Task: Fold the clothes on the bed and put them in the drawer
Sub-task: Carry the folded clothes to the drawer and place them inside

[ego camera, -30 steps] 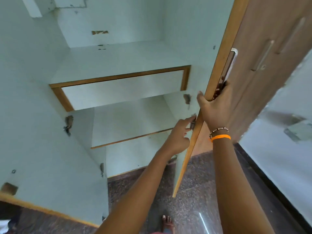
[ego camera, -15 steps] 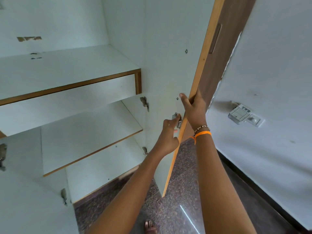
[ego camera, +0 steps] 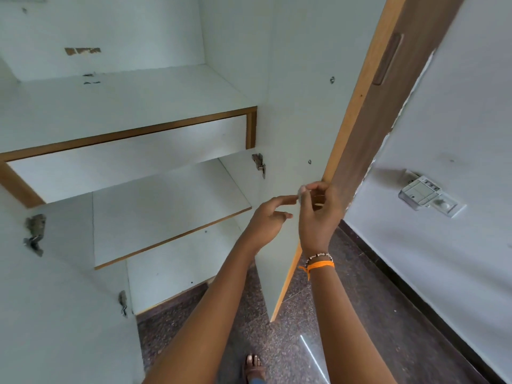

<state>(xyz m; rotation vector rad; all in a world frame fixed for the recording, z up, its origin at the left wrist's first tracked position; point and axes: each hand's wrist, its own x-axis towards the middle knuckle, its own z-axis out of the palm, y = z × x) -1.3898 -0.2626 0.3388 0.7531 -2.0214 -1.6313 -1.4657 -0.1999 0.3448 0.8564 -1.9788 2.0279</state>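
Note:
The wardrobe stands open with bare white shelves [ego camera: 166, 206] and a closed white drawer front [ego camera: 130, 164] under the top shelf. No clothes are in view. The wardrobe door [ego camera: 302, 112] hangs open to the right, white inside with a wooden edge. My right hand [ego camera: 318, 214], with an orange band on its wrist, has its fingers curled at that door edge at mid height. My left hand [ego camera: 270, 220] hovers just left of it in front of the door's inner face, fingers loosely stretched and holding nothing.
A white wall with a switch plate [ego camera: 429, 196] runs close on the right. The floor [ego camera: 360, 314] is dark speckled stone, and my bare foot [ego camera: 253, 367] shows at the bottom. Metal hinges [ego camera: 259, 164] stick out from the wardrobe's sides.
The view has swung right along the wardrobe and steadied. My left hand has come off the door's latch area and opened. My right hand stays at the door edge.

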